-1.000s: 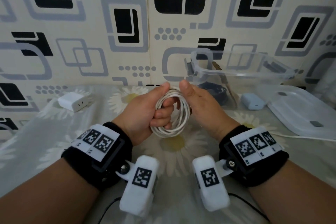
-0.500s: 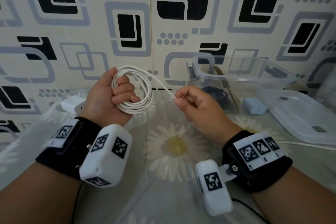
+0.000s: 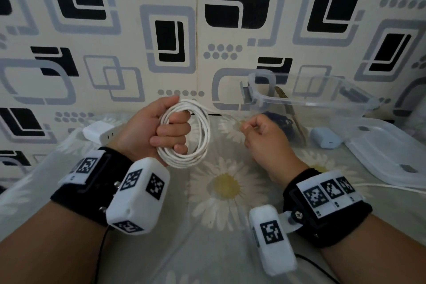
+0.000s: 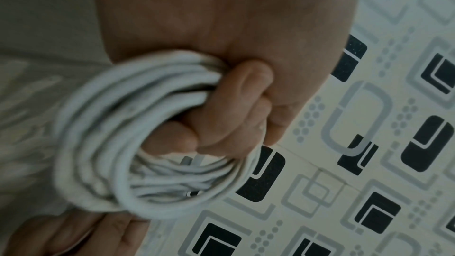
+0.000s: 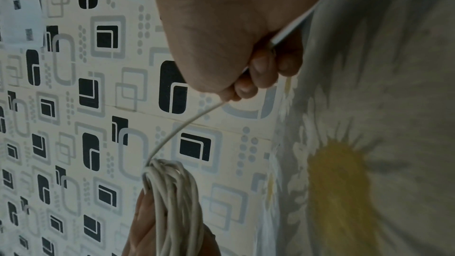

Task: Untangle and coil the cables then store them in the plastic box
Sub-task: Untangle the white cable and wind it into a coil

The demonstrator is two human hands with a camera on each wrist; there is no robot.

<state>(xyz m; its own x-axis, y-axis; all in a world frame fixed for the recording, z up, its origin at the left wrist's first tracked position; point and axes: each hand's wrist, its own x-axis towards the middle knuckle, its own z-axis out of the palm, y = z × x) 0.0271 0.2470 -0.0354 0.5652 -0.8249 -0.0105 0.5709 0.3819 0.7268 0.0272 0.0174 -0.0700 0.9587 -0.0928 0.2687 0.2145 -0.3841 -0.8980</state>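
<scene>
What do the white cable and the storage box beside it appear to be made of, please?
White cable: looks like smooth, matte rubbery plastic sheathing; it bends into soft loops without kinking. Storage box: seemingly clear, glossy rigid plastic; the wallpaper shows through its walls.

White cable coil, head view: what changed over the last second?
The left hand lifted the white cable coil up and to the left, away from the right hand. The right hand let go of the coil and now pinches only the loose cable end, drawn out between the hands. Unchanged: plastic box, its lid, both chargers.
</scene>
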